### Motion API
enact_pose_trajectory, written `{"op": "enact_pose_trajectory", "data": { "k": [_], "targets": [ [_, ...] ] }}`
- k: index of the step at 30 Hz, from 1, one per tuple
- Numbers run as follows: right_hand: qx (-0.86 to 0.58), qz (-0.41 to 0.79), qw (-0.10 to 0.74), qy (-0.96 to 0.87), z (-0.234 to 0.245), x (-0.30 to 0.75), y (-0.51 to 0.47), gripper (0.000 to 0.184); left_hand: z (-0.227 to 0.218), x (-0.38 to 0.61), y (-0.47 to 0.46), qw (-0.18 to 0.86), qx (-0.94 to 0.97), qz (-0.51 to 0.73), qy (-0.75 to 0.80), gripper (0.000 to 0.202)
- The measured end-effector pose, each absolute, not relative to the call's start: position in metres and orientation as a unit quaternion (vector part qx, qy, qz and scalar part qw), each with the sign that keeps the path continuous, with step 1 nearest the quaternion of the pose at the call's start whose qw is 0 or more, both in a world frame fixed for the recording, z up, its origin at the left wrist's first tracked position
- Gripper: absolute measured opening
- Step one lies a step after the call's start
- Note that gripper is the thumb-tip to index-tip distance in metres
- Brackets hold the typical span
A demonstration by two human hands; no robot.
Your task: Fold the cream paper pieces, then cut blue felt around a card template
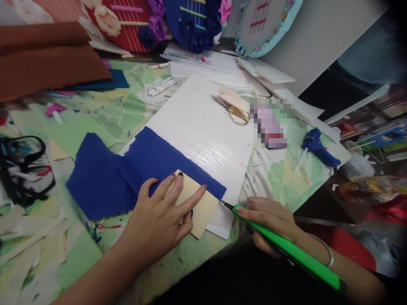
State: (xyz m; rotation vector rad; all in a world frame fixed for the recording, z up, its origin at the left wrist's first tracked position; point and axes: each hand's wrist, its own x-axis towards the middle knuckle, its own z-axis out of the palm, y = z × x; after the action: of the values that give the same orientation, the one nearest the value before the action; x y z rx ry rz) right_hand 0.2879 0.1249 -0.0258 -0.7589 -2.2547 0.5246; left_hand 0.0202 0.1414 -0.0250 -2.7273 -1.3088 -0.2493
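My left hand [163, 216] lies flat with fingers spread on a tan card template [203, 209], pressing it onto a blue sheet [124, 171]. The blue sheet rests partly on a white board [203, 123]. My right hand [270, 222] grips a green utility knife [286, 248]; its dark blade tip [226, 205] touches the right edge of the tan card, at the lower corner of the blue sheet.
Gold-handled scissors [233, 110] and a blue glue gun [319, 148] lie farther back on the right. Brown sheets [47, 59] sit at the far left, round decorated boards [190, 21] at the back. Black cords [22, 169] lie at the left edge.
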Motion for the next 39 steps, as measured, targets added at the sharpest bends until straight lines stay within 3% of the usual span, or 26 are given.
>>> {"op": "enact_pose_trajectory", "data": {
  "k": [8,12,16,20,24,30,39],
  "targets": [
    [-0.304,0.173,0.338,-0.874,-0.023,0.29,0.122,0.036,-0.024,0.019,0.141,0.047,-0.899,-0.07,-0.43,0.053],
    [-0.421,0.158,0.364,-0.816,-0.015,0.294,0.123,0.03,-0.024,0.019,0.141,0.048,-0.899,-0.073,-0.428,0.053],
    [-0.462,0.212,0.381,-0.772,-0.014,0.288,0.144,0.042,-0.025,0.018,0.141,0.045,-0.899,-0.081,-0.428,0.052],
    [-0.453,0.275,0.356,-0.77,-0.015,0.269,0.166,0.024,-0.025,0.016,0.141,0.021,-0.897,-0.081,-0.435,0.05],
    [-0.499,0.291,0.307,-0.756,-0.015,0.254,0.178,0.019,-0.026,0.014,0.14,0.013,-0.898,-0.086,-0.432,0.05],
    [-0.429,0.366,0.286,-0.775,-0.012,0.237,0.192,0.024,-0.027,0.015,0.14,0.014,-0.898,-0.081,-0.432,0.052],
    [-0.399,0.362,0.299,-0.788,-0.014,0.219,0.207,0.024,-0.023,0.015,0.14,-0.006,-0.894,-0.09,-0.44,0.051]
  ]
}}
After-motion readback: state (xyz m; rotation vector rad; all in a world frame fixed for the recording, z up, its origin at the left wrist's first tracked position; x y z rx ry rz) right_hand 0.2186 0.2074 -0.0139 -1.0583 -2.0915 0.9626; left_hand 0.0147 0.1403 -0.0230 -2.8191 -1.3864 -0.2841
